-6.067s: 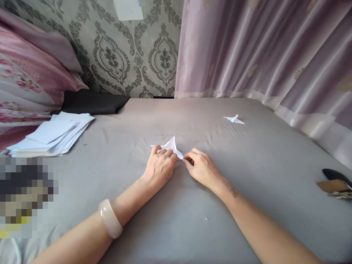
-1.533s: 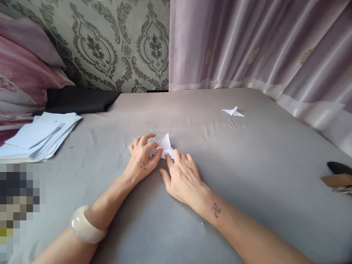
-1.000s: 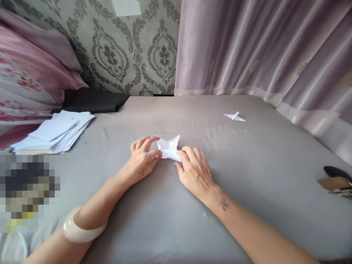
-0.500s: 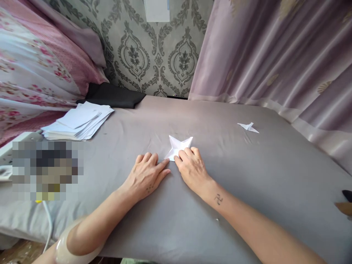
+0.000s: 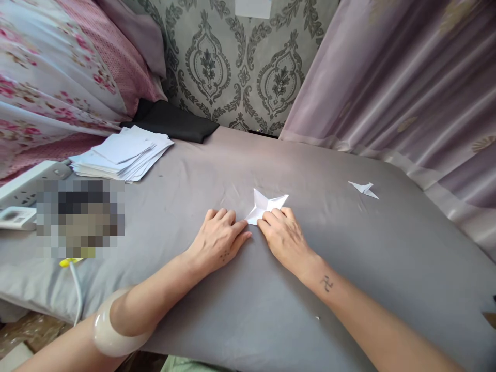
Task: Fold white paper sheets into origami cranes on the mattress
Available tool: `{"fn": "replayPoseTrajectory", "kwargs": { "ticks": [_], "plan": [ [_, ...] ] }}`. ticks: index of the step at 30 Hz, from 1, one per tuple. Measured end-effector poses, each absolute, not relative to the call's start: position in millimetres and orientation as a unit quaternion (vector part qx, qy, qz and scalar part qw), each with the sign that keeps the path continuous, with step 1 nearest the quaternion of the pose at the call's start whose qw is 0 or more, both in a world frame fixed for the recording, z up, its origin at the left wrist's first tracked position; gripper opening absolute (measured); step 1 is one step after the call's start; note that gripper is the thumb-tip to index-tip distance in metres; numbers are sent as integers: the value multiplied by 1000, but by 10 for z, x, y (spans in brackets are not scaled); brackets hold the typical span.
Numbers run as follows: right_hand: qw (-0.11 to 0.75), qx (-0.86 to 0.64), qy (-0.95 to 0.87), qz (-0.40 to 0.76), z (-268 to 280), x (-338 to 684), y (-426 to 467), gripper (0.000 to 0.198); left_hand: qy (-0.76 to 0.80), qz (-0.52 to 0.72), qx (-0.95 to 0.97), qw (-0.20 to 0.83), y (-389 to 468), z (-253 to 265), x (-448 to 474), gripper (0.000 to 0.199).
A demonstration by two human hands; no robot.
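A small white sheet of folded origami paper [image 5: 267, 203], with pointed corners standing up like a star, lies on the grey cloth in front of me. My left hand [image 5: 219, 237] rests beside it, its index fingertip pressing the paper's near left corner. The thumb lies a little apart from that finger, and the other fingers are curled. On the paper's near right side, my right hand [image 5: 287, 235] has its fingers bent down onto it and hides that part. Farther right sits a finished-looking white paper crane [image 5: 364, 189], touched by neither hand.
A stack of white paper [image 5: 120, 155] lies at the back left, before a black folded cloth [image 5: 174, 121]. At far left are a white power strip [image 5: 31, 183] and a blurred-out item [image 5: 87, 217] with a white cable [image 5: 77, 294]. A purple curtain [image 5: 406, 88] borders the right.
My view has turned slightly, so the surroundings sit differently in the frame. Both hands stay at the folded paper, with only slight finger movement visible.
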State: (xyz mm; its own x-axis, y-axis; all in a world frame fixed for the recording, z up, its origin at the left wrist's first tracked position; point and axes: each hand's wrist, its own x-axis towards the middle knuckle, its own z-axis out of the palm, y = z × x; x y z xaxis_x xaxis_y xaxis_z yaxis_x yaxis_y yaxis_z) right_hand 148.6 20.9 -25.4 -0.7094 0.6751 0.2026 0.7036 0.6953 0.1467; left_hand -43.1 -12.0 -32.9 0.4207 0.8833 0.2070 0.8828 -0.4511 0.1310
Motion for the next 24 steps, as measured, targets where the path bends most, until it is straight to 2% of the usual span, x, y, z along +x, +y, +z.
{"fn": "replayPoseTrajectory", "kwargs": {
  "ticks": [3,11,24],
  "plan": [
    [57,-394,-913,-87,-198,1463,264,23,527,139,839,17,-79,-350,-437,40],
    [19,-460,-886,58,11,1383,435,25,583,201,783,81,85,-465,-381,20],
    [-36,-452,-889,69,110,1337,534,28,599,176,778,66,117,-440,-300,27]
  ]
}}
